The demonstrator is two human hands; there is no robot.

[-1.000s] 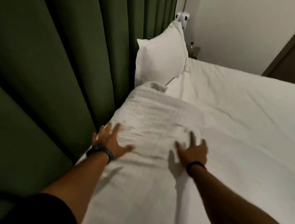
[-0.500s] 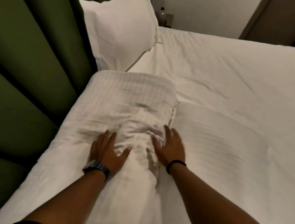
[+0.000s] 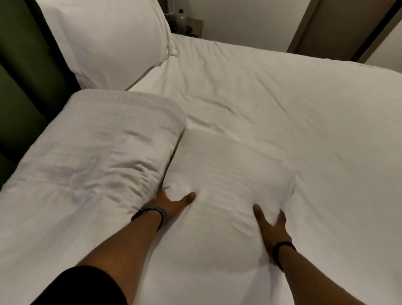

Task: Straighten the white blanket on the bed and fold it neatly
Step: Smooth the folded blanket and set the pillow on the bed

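Note:
The white blanket [image 3: 277, 127] covers the bed. On the left it lies doubled over in a thick creased layer [image 3: 103, 145], and a puffed bulge [image 3: 221, 174] rises in the middle. My left hand [image 3: 172, 202] presses at the bulge's left foot, thumb out on top and fingers hidden in the crease beside the doubled layer. My right hand [image 3: 272, 228] lies flat with fingers spread against the bulge's lower right side.
A white pillow [image 3: 111, 36] leans at the head of the bed against the green curtain [image 3: 8, 71] on the left. A bottle [image 3: 181, 19] stands on a small stand behind the bed. A wall and door frame [image 3: 343, 13] run along the far right.
Both hands left the doubled layer and moved right onto the puffed bulge, and they now sit farther apart. The view swung right and down over the bed.

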